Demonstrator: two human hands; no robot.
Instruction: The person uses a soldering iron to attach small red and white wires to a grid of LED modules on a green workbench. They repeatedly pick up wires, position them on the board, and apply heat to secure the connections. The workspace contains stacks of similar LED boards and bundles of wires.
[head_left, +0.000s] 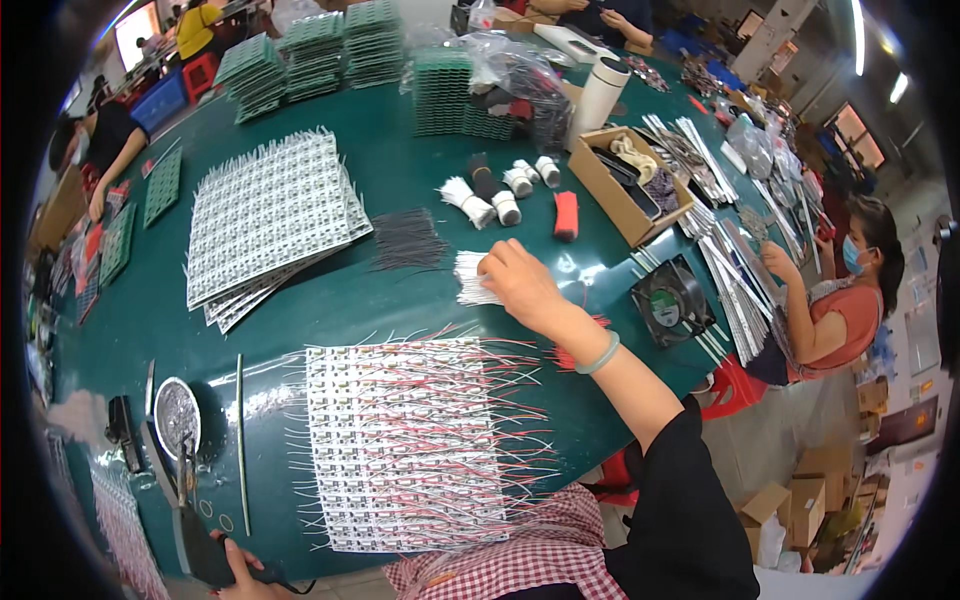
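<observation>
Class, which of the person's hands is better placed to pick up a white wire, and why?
Probably the right hand: its fingers rest at the white wires. The left hand is away at the lower edge, holding a dark-handled tool.

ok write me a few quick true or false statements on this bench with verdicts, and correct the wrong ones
1. The right hand is on a bunch of white wires. True.
2. The bracelet is on the left arm. False: the pale green bracelet is on the right.
3. The left hand holds a black-handled tool. True.
4. The fan is left of the right hand. False: the black fan is to its right.
5. The cardboard box is closed. False: the cardboard box is open, with things inside.
6. The wired white panel lies nearer the person than the white wires. True.
</observation>
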